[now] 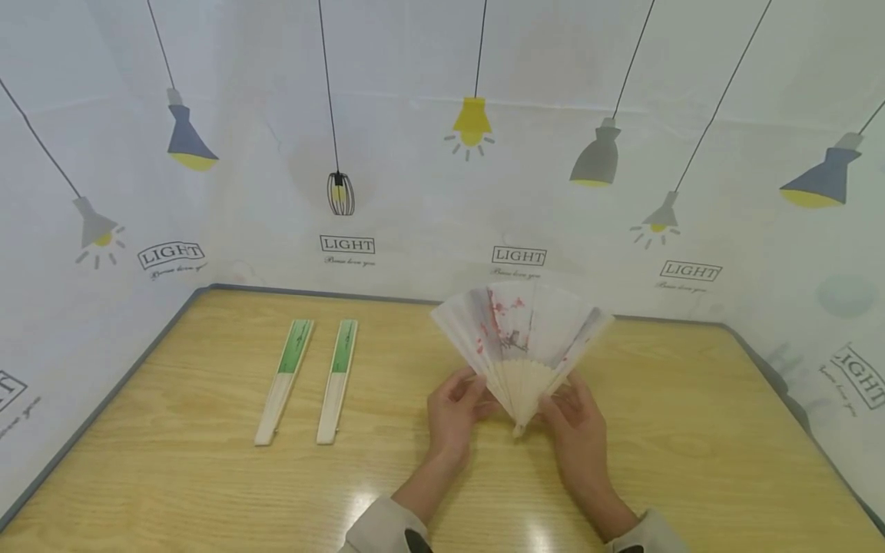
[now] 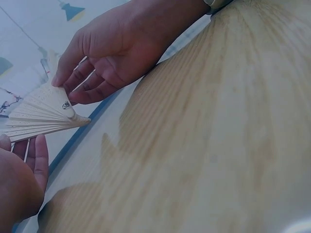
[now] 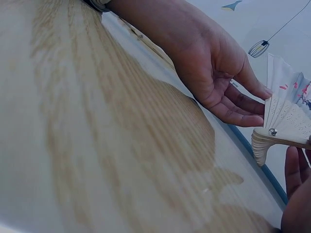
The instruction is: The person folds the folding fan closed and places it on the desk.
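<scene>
A spread folding fan [image 1: 525, 330] with pale ribs, a branch and red blossoms is held tilted up in front of me. My left hand [image 1: 452, 418] pinches its left edge, thumb in front and other fingers behind. At the opposite edge my right hand [image 1: 577, 430] grips it between thumb and fingers. In the left wrist view the right hand [image 2: 114, 53] holds the ribs close to the metal pivot. The left hand [image 3: 214, 68] fills the upper part of the right wrist view, its thumb on the outer rib.
Two folded fans with green bands, one fan [image 1: 276, 399] and another fan [image 1: 335, 399], lie side by side on the left of the wooden table [image 1: 173, 476]. Behind stands a white sheet [image 1: 408, 177] printed with hanging lamps, wrapping round the sides.
</scene>
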`<action>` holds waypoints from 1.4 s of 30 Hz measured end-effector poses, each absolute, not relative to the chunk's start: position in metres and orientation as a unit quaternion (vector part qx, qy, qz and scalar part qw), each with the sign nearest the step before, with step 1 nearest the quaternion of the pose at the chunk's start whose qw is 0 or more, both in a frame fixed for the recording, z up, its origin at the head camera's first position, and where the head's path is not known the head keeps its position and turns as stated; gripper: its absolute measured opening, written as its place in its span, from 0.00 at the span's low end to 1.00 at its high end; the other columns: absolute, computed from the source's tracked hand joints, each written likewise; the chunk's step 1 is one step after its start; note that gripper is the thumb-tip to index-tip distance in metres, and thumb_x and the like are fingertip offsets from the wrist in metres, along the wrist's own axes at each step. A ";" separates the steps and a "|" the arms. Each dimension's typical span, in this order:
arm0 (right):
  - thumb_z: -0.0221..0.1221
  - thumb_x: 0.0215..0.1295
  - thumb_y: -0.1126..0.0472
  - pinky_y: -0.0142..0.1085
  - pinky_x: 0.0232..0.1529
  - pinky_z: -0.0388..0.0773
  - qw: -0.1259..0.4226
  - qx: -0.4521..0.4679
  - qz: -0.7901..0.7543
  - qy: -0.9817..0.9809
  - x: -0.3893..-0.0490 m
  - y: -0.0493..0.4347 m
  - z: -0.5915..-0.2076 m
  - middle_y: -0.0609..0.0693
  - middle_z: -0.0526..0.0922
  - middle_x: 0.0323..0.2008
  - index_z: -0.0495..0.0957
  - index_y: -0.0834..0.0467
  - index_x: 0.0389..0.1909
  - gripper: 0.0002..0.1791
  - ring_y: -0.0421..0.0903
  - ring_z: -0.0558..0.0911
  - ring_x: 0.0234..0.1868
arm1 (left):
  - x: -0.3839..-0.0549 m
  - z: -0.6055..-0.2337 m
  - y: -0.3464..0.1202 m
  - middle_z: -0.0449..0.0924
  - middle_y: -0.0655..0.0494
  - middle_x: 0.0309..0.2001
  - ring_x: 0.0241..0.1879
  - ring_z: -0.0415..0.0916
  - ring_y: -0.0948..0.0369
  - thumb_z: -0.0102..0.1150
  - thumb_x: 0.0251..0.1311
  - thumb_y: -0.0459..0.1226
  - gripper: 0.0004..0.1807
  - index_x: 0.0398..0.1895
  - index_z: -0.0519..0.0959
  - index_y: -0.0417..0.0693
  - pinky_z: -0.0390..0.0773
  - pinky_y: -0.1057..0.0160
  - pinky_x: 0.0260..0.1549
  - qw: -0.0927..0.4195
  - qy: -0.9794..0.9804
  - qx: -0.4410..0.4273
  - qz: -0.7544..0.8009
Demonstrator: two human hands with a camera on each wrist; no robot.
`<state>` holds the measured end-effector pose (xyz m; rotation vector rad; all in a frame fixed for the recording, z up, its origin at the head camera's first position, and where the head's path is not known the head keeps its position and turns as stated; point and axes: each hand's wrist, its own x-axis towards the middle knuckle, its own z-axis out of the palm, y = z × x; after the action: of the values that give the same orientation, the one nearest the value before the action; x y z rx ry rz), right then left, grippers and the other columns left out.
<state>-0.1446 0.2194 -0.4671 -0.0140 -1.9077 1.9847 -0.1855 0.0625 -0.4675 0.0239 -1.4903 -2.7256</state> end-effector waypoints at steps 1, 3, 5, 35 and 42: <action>0.59 0.64 0.71 0.40 0.40 0.83 0.192 -0.002 0.707 -0.680 -0.144 0.219 -0.467 0.59 0.78 0.45 0.63 0.56 0.68 0.31 0.45 0.82 0.41 | -0.186 -0.467 0.062 0.81 0.47 0.28 0.28 0.81 0.55 0.60 0.61 0.28 0.12 0.44 0.77 0.26 0.83 0.47 0.35 0.018 -0.481 0.009 -0.876; 0.59 0.65 0.71 0.40 0.40 0.83 0.190 0.000 0.706 -0.682 -0.144 0.219 -0.467 0.60 0.77 0.45 0.64 0.56 0.68 0.31 0.45 0.82 0.42 | -0.186 -0.468 0.062 0.81 0.48 0.27 0.28 0.80 0.55 0.60 0.61 0.28 0.11 0.44 0.78 0.27 0.83 0.47 0.35 0.019 -0.485 0.009 -0.874; 0.59 0.64 0.70 0.40 0.41 0.83 0.188 0.003 0.705 -0.683 -0.144 0.219 -0.467 0.61 0.77 0.45 0.64 0.56 0.67 0.30 0.46 0.82 0.42 | -0.186 -0.468 0.062 0.81 0.48 0.28 0.28 0.81 0.55 0.60 0.61 0.29 0.11 0.44 0.78 0.27 0.83 0.47 0.35 0.018 -0.486 0.008 -0.873; 0.60 0.66 0.65 0.36 0.46 0.81 0.151 -0.019 0.696 -0.701 -0.140 0.218 -0.466 0.59 0.74 0.50 0.57 0.62 0.71 0.35 0.42 0.80 0.47 | -0.184 -0.469 0.061 0.81 0.48 0.27 0.26 0.80 0.56 0.62 0.59 0.29 0.11 0.42 0.78 0.27 0.84 0.48 0.34 0.010 -0.497 0.004 -0.868; 0.60 0.65 0.65 0.36 0.48 0.80 0.157 0.006 0.681 -0.715 -0.142 0.220 -0.467 0.59 0.75 0.52 0.52 0.55 0.73 0.39 0.45 0.79 0.50 | -0.186 -0.468 0.061 0.82 0.46 0.29 0.28 0.81 0.55 0.61 0.60 0.28 0.11 0.43 0.78 0.28 0.83 0.47 0.35 0.003 -0.495 -0.003 -0.869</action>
<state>-0.1418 0.2203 -0.4668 0.0163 -2.0466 1.9499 -0.1859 0.0608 -0.4683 -0.0079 -1.5524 -2.7254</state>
